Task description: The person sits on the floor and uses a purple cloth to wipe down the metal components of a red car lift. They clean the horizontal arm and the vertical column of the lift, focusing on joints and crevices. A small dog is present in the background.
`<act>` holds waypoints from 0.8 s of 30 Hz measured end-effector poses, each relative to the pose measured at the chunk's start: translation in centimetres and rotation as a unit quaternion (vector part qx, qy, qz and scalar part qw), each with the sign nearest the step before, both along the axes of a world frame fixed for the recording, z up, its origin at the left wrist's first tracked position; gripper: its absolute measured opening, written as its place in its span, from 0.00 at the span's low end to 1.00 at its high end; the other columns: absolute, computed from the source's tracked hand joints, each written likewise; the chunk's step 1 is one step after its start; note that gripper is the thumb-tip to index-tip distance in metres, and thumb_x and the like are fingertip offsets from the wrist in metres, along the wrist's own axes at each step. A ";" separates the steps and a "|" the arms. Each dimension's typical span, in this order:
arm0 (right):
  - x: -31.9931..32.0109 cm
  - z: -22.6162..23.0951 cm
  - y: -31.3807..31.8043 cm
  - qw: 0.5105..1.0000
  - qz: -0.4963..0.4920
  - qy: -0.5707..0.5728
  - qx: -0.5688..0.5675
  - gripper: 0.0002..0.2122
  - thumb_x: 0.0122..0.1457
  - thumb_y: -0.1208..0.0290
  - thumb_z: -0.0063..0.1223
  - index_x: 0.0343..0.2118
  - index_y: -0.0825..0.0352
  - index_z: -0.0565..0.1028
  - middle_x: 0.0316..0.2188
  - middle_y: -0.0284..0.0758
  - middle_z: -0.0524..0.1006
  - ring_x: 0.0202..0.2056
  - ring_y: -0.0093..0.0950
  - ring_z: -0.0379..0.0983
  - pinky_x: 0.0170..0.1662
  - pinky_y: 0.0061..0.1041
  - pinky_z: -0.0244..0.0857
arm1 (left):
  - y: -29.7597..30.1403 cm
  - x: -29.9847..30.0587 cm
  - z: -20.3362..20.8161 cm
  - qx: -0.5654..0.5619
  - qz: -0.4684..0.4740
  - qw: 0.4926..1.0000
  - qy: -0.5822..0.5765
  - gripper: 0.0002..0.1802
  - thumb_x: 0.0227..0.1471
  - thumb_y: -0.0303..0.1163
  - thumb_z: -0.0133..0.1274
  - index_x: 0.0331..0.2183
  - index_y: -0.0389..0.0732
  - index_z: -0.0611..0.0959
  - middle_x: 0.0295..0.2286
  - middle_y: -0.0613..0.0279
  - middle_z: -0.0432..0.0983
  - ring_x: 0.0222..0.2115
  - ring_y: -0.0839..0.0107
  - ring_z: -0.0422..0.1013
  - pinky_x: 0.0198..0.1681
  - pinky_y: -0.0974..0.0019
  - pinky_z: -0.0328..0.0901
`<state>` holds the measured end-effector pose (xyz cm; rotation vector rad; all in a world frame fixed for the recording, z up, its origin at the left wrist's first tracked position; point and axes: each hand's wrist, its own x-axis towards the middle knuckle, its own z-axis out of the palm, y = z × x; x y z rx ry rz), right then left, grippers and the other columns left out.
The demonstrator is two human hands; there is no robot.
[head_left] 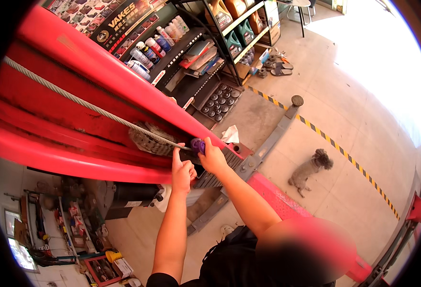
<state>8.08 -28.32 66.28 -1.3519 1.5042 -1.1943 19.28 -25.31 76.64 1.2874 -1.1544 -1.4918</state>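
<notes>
A grey steel cable (91, 106) runs through the recess of the tall red lift post (172, 113). At the cable's near end my left hand (182, 171) has its index finger stretched out, the tip touching the cable, while the other fingers are curled with nothing visible in them. Beside it, my right hand (214, 158) is closed around a small purple object (198, 145), pressed against the post's inner side; its exact kind is unclear. A dark, grimy ribbed part (150, 139) sits in the recess, just beyond my left fingertip.
A small grey dog (310, 171) stands on the floor to the right. The grey lift arm (270, 146) and a red ramp (280, 196) lie near the post. Behind it are shelves of spray cans (148, 50) and oil jugs (233, 43). A tool rack (72, 225) stands at lower left.
</notes>
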 end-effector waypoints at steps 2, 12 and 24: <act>0.5 0.5 -1.1 0.998 0.028 0.039 0.043 0.19 0.55 0.69 0.56 0.46 0.67 0.61 0.29 0.58 0.77 0.35 0.58 0.75 0.40 0.54 0.68 | 0.0 0.8 -0.4 0.001 -0.004 1.000 -0.002 0.37 0.50 0.17 0.38 0.61 0.49 0.58 0.15 0.72 0.55 0.12 0.83 0.49 0.14 0.75 0.49; 1.8 -2.8 -3.3 0.975 0.018 -0.212 0.070 0.17 0.57 0.75 0.49 0.50 0.66 0.67 0.39 0.44 0.76 0.43 0.37 0.72 0.46 0.33 0.65 | 0.1 -0.2 -0.2 -0.009 0.005 1.000 -0.006 0.39 0.48 0.16 0.38 0.61 0.51 0.59 0.15 0.74 0.53 0.12 0.84 0.48 0.15 0.76 0.46; -0.2 10.6 -2.8 0.869 0.088 -0.483 -0.054 0.18 0.59 0.82 0.45 0.53 0.67 0.71 0.43 0.29 0.75 0.44 0.21 0.71 0.50 0.20 0.64 | -0.2 0.8 -1.5 0.007 0.017 1.000 0.006 0.48 0.46 0.16 0.44 0.68 0.50 0.52 0.15 0.70 0.63 0.12 0.79 0.58 0.16 0.72 0.54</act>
